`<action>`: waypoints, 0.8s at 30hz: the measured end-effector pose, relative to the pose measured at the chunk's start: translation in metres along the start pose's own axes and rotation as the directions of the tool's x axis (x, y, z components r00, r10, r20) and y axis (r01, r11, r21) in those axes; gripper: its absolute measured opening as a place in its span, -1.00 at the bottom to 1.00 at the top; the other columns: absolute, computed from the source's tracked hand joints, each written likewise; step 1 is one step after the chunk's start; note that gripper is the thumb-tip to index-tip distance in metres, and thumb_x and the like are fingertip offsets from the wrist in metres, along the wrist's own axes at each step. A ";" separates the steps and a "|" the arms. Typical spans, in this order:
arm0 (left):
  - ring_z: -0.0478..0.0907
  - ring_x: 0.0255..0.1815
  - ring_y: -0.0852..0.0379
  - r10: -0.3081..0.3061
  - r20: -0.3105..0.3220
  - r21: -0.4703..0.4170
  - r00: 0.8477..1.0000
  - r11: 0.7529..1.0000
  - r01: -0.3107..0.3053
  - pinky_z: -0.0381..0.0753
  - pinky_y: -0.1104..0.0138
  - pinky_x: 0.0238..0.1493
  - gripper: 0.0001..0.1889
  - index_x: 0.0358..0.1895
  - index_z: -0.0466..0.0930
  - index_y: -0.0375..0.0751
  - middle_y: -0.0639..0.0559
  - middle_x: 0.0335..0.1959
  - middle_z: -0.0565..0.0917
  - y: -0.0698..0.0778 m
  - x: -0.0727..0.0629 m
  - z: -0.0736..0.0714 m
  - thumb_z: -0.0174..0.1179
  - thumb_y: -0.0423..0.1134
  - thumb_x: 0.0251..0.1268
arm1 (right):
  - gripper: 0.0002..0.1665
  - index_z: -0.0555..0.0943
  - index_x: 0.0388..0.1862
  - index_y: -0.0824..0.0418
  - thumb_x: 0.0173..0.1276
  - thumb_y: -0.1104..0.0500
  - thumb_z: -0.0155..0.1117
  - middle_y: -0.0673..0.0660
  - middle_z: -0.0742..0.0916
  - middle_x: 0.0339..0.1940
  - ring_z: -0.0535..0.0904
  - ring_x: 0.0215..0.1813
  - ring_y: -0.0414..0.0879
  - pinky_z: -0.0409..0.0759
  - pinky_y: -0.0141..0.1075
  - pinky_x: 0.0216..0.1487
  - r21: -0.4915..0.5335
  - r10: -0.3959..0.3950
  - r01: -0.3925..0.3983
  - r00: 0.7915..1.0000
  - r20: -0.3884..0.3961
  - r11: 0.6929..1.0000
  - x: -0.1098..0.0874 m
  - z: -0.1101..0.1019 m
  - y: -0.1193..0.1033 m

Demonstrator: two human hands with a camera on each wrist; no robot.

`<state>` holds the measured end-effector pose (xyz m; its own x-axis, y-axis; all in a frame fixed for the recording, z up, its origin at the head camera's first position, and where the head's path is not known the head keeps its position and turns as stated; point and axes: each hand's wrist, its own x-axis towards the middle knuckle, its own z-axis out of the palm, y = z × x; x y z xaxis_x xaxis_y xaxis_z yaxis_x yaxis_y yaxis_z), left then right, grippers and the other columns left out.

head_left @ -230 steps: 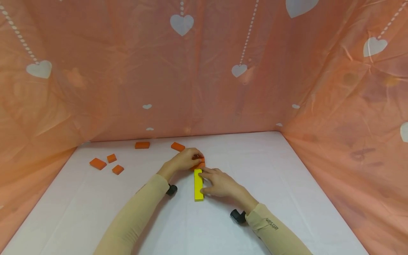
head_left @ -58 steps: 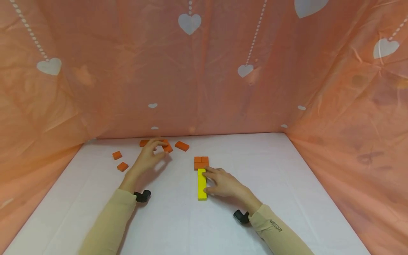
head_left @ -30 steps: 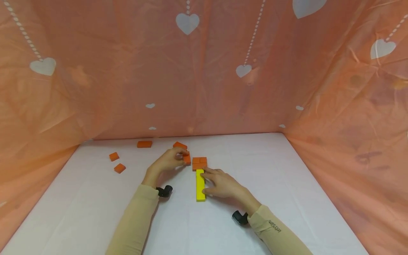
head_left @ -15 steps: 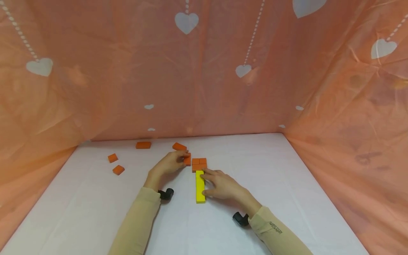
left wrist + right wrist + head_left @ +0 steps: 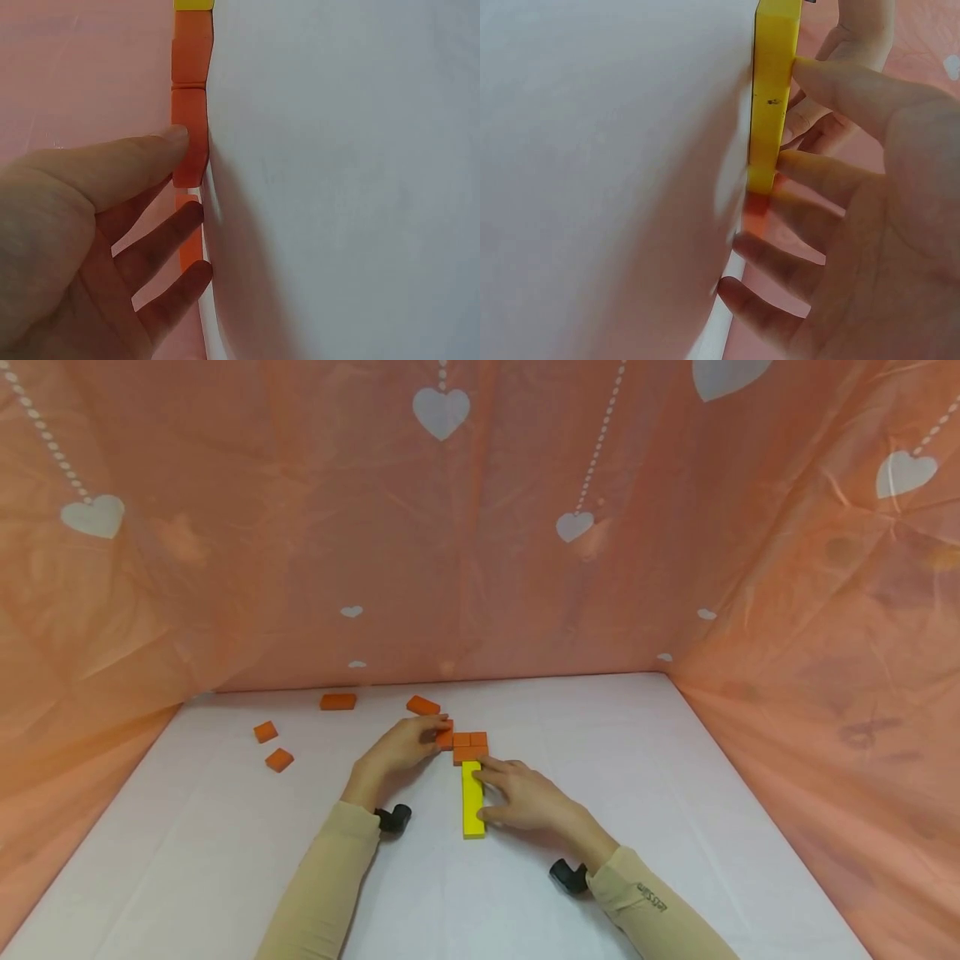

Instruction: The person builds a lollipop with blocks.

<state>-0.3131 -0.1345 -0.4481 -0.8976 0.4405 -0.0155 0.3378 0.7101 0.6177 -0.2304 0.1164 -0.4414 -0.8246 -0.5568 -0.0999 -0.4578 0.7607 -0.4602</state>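
Observation:
My left hand (image 5: 401,747) pinches an orange block (image 5: 446,737) between thumb and fingers, at the left side of a small orange block group (image 5: 470,746). In the left wrist view the held block (image 5: 190,154) stands end to end with its neighbour, a thin seam between them. The group shows two small blocks behind a longer one. A long yellow block (image 5: 472,802) runs from its front edge toward me. My right hand (image 5: 528,793) rests thumb and fingertips along the yellow block's right side; in the right wrist view these fingers (image 5: 821,174) are nearly straight.
Loose orange blocks lie on the white tabletop: one just behind my left hand (image 5: 423,704), one at the back edge (image 5: 338,702), and two small ones at left (image 5: 266,732) (image 5: 280,760). A pink heart-patterned curtain (image 5: 510,602) encloses the back and sides.
My left hand took an orange block from the left and brought it rightward; in the last half second the gap to the group closed. My right hand stays at the yellow block.

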 end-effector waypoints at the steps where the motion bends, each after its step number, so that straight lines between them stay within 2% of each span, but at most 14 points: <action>1: 0.32 0.55 -0.21 0.002 0.001 0.000 1.000 1.000 -0.002 0.25 -0.13 0.54 -0.52 0.42 0.54 -0.19 -0.10 0.53 0.44 0.000 0.000 0.000 0.27 -0.34 0.48 | -0.24 0.49 0.52 0.11 0.38 -0.04 0.43 0.11 0.35 0.65 0.31 0.57 0.24 0.34 0.22 0.50 0.003 -0.001 0.001 1.000 0.000 1.000 0.000 0.000 0.000; 7: 0.30 0.56 -0.21 0.014 0.002 0.008 1.000 1.000 -0.014 0.26 -0.13 0.54 -0.52 0.42 0.54 -0.20 -0.13 0.54 0.42 0.001 0.001 0.000 0.27 -0.35 0.48 | -0.24 0.50 0.51 0.11 0.38 -0.03 0.43 0.13 0.36 0.64 0.32 0.57 0.25 0.34 0.22 0.50 0.013 -0.002 0.002 1.000 -0.003 1.000 -0.001 -0.001 -0.001; 20: 0.29 0.57 -0.22 -0.006 -0.001 0.019 1.000 1.000 0.006 0.25 -0.14 0.54 -0.50 0.45 0.52 -0.18 -0.12 0.56 0.39 0.001 0.001 0.001 0.27 -0.32 0.49 | -0.24 0.49 0.52 0.11 0.39 -0.05 0.42 0.12 0.35 0.65 0.30 0.58 0.24 0.32 0.22 0.51 0.013 0.005 -0.005 1.000 0.006 1.000 -0.001 -0.002 -0.001; 24: 0.33 0.54 -0.22 -0.009 -0.026 -0.017 1.000 1.000 0.008 0.28 -0.13 0.53 -0.48 0.46 0.49 -0.20 -0.14 0.54 0.41 0.001 -0.001 0.000 0.28 -0.30 0.48 | -0.24 0.50 0.52 0.11 0.38 -0.05 0.42 0.13 0.37 0.64 0.32 0.57 0.23 0.34 0.21 0.50 0.014 0.003 -0.003 1.000 0.000 1.000 0.000 0.000 -0.001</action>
<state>-0.3122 -0.1343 -0.4470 -0.9076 0.4199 -0.0003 0.3256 0.7043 0.6308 -0.2298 0.1161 -0.4405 -0.8261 -0.5543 -0.1017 -0.4504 0.7579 -0.4721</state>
